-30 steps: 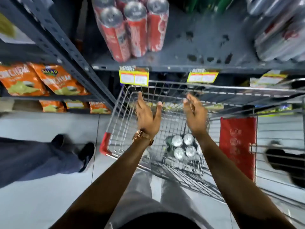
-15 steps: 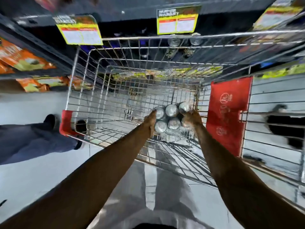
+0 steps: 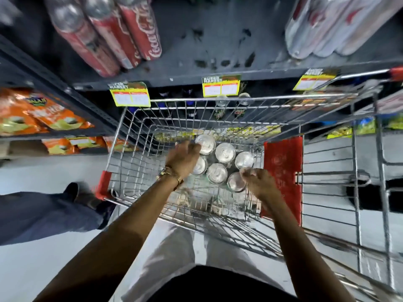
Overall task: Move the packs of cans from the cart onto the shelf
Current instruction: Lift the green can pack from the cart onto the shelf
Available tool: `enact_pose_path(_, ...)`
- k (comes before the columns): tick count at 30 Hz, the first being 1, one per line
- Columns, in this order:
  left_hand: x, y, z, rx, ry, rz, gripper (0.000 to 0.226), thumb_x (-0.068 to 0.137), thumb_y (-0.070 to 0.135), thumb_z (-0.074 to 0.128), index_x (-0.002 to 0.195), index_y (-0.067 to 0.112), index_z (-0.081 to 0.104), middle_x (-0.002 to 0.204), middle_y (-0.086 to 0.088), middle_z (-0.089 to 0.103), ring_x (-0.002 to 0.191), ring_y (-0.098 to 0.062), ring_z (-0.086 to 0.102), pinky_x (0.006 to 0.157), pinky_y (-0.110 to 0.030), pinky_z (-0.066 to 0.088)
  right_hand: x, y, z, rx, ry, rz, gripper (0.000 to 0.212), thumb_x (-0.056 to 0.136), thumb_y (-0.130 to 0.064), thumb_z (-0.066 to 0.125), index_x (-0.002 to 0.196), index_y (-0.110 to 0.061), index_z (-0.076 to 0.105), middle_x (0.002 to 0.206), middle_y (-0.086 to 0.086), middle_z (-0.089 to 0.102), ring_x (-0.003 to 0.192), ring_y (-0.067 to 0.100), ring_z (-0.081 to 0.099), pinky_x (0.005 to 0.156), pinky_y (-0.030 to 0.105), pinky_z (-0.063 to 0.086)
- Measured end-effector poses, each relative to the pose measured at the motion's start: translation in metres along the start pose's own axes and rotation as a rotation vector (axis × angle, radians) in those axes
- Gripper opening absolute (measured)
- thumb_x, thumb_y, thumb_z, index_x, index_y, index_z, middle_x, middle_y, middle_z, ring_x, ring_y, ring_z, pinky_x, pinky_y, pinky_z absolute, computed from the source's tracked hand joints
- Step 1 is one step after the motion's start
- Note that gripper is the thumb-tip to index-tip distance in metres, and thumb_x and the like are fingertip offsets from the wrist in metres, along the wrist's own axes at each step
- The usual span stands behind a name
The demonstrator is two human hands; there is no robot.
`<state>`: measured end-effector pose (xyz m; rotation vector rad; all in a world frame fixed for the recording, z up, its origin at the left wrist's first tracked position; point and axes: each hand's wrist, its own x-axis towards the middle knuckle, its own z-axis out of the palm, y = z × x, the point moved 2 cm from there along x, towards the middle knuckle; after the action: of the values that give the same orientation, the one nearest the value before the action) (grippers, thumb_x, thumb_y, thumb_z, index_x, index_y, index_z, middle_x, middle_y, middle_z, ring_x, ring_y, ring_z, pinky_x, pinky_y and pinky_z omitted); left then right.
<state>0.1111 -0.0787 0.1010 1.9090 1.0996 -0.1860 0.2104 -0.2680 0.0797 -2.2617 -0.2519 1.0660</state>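
Six-pack of cans (image 3: 220, 165) sits inside the wire cart (image 3: 139, 136), tops up, toward the cart's right side near the red panel (image 3: 283, 171).

Left hand (image 3: 185, 159) is curled over the pack's left edge, fingers on the far-left can top. Right hand (image 3: 259, 182) is at the near-right corner, fingers partly closed against the nearest can. Neither hand looks fully closed; whether the pack is off the cart floor I cannot tell.

Risks, as I judge them:
- Grip is on can tops and edges only. If the wrap is loose, a can could slip out on the lift.
- The pack must clear the cart's front rim, and the price tags (image 3: 220, 88) hang just above it; a snag is likely on a low swing.
- The shelf (image 3: 218, 46) has a bare gap between the red cans (image 3: 139, 31) and the silver cans (image 3: 327, 25); a wide entry could knock either.
- Another person's leg (image 3: 43, 212) is close on the left.

Writing: "Coca-Cola" script on the red cans. Tags headed "SUPER MARKET"; prices too blurred. Orange snack bags (image 3: 39, 114) carry a logo I cannot read.
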Motion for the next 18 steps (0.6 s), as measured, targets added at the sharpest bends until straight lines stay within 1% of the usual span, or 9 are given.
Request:
enact_pose_path(1,-0.002,0.013,-0.017,0.078,0.076,0.076,0.031,0.098,0.036,0.035,0.081,0.017,0.053,0.064,0.003,0.05,0.057,-0.017,0.047,0.041,-0.019,0.031,-0.012,-0.019,-0.012,-0.01,0.008,-0.053,0.032,0.093,-0.028,0.05,0.093,-0.008,0.074,0.09,0.012,0.072,0.084,0.024,0.063,0.074,0.032,0.049)
enact_pose_path(3,-0.004,0.037,-0.048,0.151,0.191,0.147,0.034,0.096,0.038,0.039,0.08,0.013,0.057,0.073,-0.004,0.06,0.065,-0.023,0.053,0.05,-0.024,0.032,-0.032,-0.055,-0.038,-0.011,0.048,-0.119,0.025,0.089,-0.018,0.049,0.079,-0.016,0.072,0.077,0.006,0.067,0.079,0.022,0.058,0.069,0.028,0.043)
enact_pose_path(4,-0.004,0.051,-0.064,0.148,0.237,0.175,0.036,0.094,0.039,0.041,0.078,0.012,0.058,0.079,-0.008,0.064,0.071,-0.028,0.056,0.056,-0.028,0.034,-0.04,-0.072,-0.051,-0.005,0.078,-0.158,0.023,0.084,-0.022,0.049,0.077,-0.016,0.069,0.076,0.007,0.067,0.078,0.023,0.058,0.067,0.028,0.042)
enact_pose_path(7,-0.004,0.092,-0.104,0.061,0.301,0.246,0.04,0.093,0.04,0.043,0.075,0.008,0.058,0.087,-0.017,0.067,0.086,-0.032,0.061,0.073,-0.034,0.041,-0.051,-0.12,-0.083,-0.099,0.236,-0.276,0.042,0.075,-0.038,0.046,0.092,-0.006,0.069,0.087,0.017,0.066,0.084,0.031,0.057,0.067,0.032,0.039)
enact_pose_path(9,0.003,0.116,-0.125,-0.034,0.328,0.28,0.045,0.092,0.04,0.046,0.067,0.004,0.055,0.07,-0.014,0.059,0.076,-0.026,0.054,0.069,-0.033,0.038,-0.039,-0.147,-0.104,-0.109,0.32,-0.315,0.054,0.076,-0.048,0.048,0.096,-0.002,0.067,0.098,0.026,0.067,0.095,0.037,0.061,0.077,0.037,0.043)
enact_pose_path(11,0.015,0.137,-0.14,-0.152,0.337,0.303,0.048,0.089,0.042,0.05,0.064,0.001,0.057,0.069,-0.015,0.056,0.072,-0.026,0.052,0.072,-0.041,0.046,-0.022,-0.173,-0.122,-0.06,0.347,-0.354,0.064,0.071,-0.061,0.056,0.09,-0.001,0.069,0.096,0.026,0.07,0.095,0.037,0.066,0.082,0.042,0.052)
enact_pose_path(13,0.032,0.155,-0.153,-0.207,0.346,0.322,0.049,0.087,0.044,0.052,0.051,0.011,0.046,0.065,-0.019,0.056,0.07,-0.033,0.051,0.073,-0.042,0.045,-0.003,-0.194,-0.138,0.118,0.326,-0.337,0.064,0.066,-0.059,0.068,0.082,0.002,0.069,0.084,0.022,0.071,0.077,0.033,0.069,0.071,0.044,0.06)
enact_pose_path(15,0.053,0.169,-0.162,-0.185,0.351,0.312,0.057,0.089,0.046,0.052,0.045,0.013,0.035,0.052,-0.008,0.043,0.066,-0.028,0.043,0.066,-0.032,0.034,0.01,-0.215,-0.15,0.229,0.297,-0.339,0.054,0.07,-0.044,0.075,0.084,0.007,0.067,0.072,0.013,0.063,0.06,0.02,0.062,0.053,0.032,0.06)
enact_pose_path(18,0.081,0.186,-0.17,-0.121,0.362,0.309,0.061,0.089,0.052,0.049,0.045,0.013,0.033,0.049,-0.003,0.04,0.065,-0.026,0.047,0.063,-0.029,0.033,0.027,-0.243,-0.166,0.161,0.329,-0.348,0.046,0.067,-0.044,0.075,0.072,-0.001,0.061,0.07,0.007,0.056,0.057,0.02,0.061,0.06,0.036,0.06)
